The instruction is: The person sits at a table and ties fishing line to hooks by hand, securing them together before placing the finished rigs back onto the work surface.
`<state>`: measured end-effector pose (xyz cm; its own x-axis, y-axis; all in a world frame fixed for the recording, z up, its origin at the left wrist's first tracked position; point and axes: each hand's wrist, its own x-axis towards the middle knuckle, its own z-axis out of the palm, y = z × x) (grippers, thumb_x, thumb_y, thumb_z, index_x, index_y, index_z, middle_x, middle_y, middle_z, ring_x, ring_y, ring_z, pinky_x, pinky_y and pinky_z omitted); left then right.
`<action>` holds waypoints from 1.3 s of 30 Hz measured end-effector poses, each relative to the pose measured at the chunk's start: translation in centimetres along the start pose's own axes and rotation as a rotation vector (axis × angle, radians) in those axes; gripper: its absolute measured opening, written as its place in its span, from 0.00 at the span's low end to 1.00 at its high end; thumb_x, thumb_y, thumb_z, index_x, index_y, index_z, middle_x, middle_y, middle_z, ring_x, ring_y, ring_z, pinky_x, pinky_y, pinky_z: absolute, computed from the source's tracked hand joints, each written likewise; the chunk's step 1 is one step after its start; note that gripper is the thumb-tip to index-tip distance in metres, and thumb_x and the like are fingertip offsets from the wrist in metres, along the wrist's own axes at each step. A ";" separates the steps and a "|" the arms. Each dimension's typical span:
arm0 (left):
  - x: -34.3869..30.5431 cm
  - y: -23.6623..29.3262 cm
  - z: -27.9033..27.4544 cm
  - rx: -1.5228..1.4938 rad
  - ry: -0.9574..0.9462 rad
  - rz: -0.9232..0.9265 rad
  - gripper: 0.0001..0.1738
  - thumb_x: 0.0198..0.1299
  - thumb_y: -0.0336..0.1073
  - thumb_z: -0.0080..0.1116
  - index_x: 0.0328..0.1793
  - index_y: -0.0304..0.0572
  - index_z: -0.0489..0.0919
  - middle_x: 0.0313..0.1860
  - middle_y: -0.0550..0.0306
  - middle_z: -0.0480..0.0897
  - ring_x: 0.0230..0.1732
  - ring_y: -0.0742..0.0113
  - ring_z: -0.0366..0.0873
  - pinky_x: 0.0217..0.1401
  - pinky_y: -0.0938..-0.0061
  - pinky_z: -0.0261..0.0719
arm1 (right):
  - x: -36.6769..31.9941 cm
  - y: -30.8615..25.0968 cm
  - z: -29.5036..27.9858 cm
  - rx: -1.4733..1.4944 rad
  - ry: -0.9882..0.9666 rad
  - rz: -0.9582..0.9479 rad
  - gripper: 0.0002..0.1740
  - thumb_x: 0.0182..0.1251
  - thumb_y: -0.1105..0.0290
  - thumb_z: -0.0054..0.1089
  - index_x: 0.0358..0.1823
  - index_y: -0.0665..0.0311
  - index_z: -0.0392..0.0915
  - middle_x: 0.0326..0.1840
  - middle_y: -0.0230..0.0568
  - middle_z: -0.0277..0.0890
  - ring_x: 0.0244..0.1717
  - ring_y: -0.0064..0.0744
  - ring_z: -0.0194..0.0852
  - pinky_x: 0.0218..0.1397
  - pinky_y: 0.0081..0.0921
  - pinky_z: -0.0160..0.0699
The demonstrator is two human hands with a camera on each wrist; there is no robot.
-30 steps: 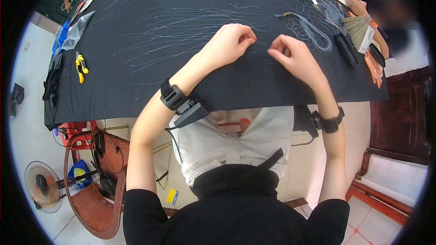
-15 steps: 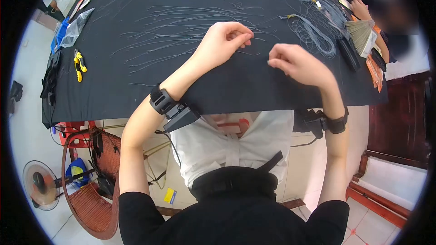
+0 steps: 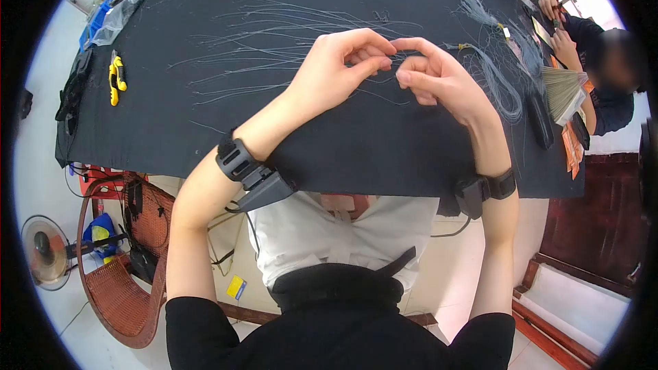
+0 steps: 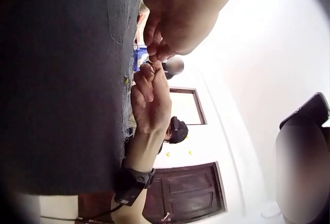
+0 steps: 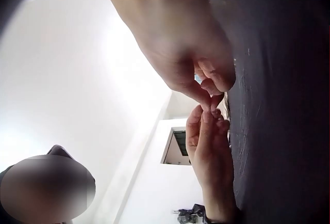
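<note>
My left hand (image 3: 336,68) and right hand (image 3: 439,79) meet fingertip to fingertip, both pinching a thread (image 3: 381,94). Being so thin, it could slip free and get lost among the loose threads (image 3: 274,34) beyond my knuckles.

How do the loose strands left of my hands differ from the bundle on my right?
The loose strands lie singly, spread nearly straight across the black cloth; the bundle is gathered into looped coils. The bundle is bound at one end; the loose strands are unbound. Both look like thin grey thread.
</note>
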<state>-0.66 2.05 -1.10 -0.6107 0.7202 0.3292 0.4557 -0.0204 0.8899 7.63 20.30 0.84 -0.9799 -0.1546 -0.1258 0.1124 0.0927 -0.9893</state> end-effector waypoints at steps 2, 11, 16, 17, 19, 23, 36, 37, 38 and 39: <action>0.0 0.2 -0.1 0.048 -0.034 0.005 0.09 0.57 0.29 0.56 0.44 0.36 0.77 0.38 0.57 0.80 0.38 0.74 0.79 0.41 0.81 0.77 | 0.1 0.3 -0.2 0.060 0.002 -0.018 0.24 0.60 0.67 0.59 0.55 0.70 0.66 0.29 0.32 0.71 0.22 0.12 0.58 0.21 0.11 0.55; 0.0 0.2 -0.2 0.129 -0.055 0.029 0.09 0.56 0.30 0.58 0.42 0.36 0.78 0.36 0.57 0.80 0.37 0.74 0.78 0.42 0.82 0.76 | 0.4 1.0 -0.4 0.096 -0.008 0.006 0.15 0.59 0.65 0.60 0.42 0.68 0.75 0.29 0.32 0.72 0.21 0.13 0.58 0.22 0.11 0.59; 0.0 0.2 -0.1 0.142 -0.064 0.051 0.08 0.55 0.30 0.58 0.41 0.37 0.78 0.36 0.57 0.81 0.37 0.74 0.78 0.41 0.82 0.75 | 0.4 1.1 -0.1 0.144 -0.001 -0.010 0.15 0.59 0.64 0.60 0.41 0.69 0.75 0.28 0.31 0.72 0.21 0.13 0.58 0.23 0.11 0.60; 0.0 0.2 -0.2 0.143 -0.067 0.046 0.08 0.55 0.30 0.58 0.41 0.37 0.78 0.36 0.57 0.81 0.37 0.74 0.78 0.41 0.82 0.75 | 0.5 1.2 -0.1 0.151 -0.004 -0.013 0.15 0.59 0.64 0.61 0.41 0.69 0.75 0.28 0.31 0.72 0.21 0.13 0.58 0.23 0.11 0.60; 0.0 0.2 -0.2 0.152 -0.070 0.043 0.08 0.56 0.30 0.58 0.41 0.36 0.78 0.36 0.57 0.81 0.37 0.74 0.77 0.41 0.81 0.75 | 0.6 1.3 -0.1 0.141 -0.003 0.004 0.15 0.59 0.64 0.60 0.41 0.69 0.75 0.28 0.31 0.72 0.21 0.13 0.58 0.24 0.11 0.60; -0.1 0.0 -0.1 0.153 -0.067 0.051 0.08 0.56 0.30 0.58 0.41 0.36 0.79 0.35 0.57 0.81 0.37 0.74 0.77 0.42 0.81 0.75 | 0.6 1.4 -0.2 0.136 -0.008 -0.001 0.14 0.60 0.65 0.60 0.40 0.69 0.75 0.28 0.31 0.72 0.22 0.13 0.58 0.24 0.11 0.60; -0.2 0.0 -0.1 0.158 -0.112 -0.074 0.09 0.56 0.34 0.59 0.39 0.35 0.80 0.32 0.60 0.81 0.33 0.78 0.75 0.39 0.83 0.73 | 0.6 1.5 -0.2 0.151 0.014 -0.021 0.12 0.61 0.65 0.59 0.39 0.68 0.76 0.28 0.31 0.72 0.21 0.13 0.59 0.23 0.10 0.60; -0.2 0.0 -0.1 0.144 -0.117 -0.088 0.10 0.56 0.34 0.59 0.39 0.35 0.80 0.32 0.59 0.81 0.33 0.77 0.75 0.39 0.83 0.73 | 0.6 1.5 -0.2 0.147 0.014 -0.020 0.12 0.61 0.65 0.58 0.39 0.68 0.76 0.28 0.31 0.72 0.21 0.13 0.59 0.23 0.10 0.60; -0.2 0.0 -0.1 0.129 -0.121 -0.102 0.10 0.57 0.35 0.58 0.39 0.35 0.80 0.32 0.59 0.81 0.34 0.77 0.76 0.39 0.82 0.74 | 0.6 1.5 -0.2 0.144 0.015 -0.019 0.12 0.61 0.65 0.58 0.39 0.68 0.76 0.28 0.31 0.72 0.21 0.13 0.59 0.23 0.10 0.60; -0.2 0.0 -0.1 0.115 -0.125 -0.115 0.10 0.57 0.35 0.58 0.39 0.35 0.80 0.32 0.59 0.80 0.34 0.77 0.76 0.39 0.82 0.74 | 0.6 1.5 -0.2 0.152 0.016 -0.015 0.13 0.62 0.65 0.58 0.39 0.68 0.76 0.28 0.32 0.72 0.21 0.13 0.59 0.23 0.10 0.61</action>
<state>-0.56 1.87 -1.11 -0.5808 0.7941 0.1790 0.4625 0.1410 0.8753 7.19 20.50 -0.72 -0.9840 -0.1394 -0.1111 0.1203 -0.0597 -0.9909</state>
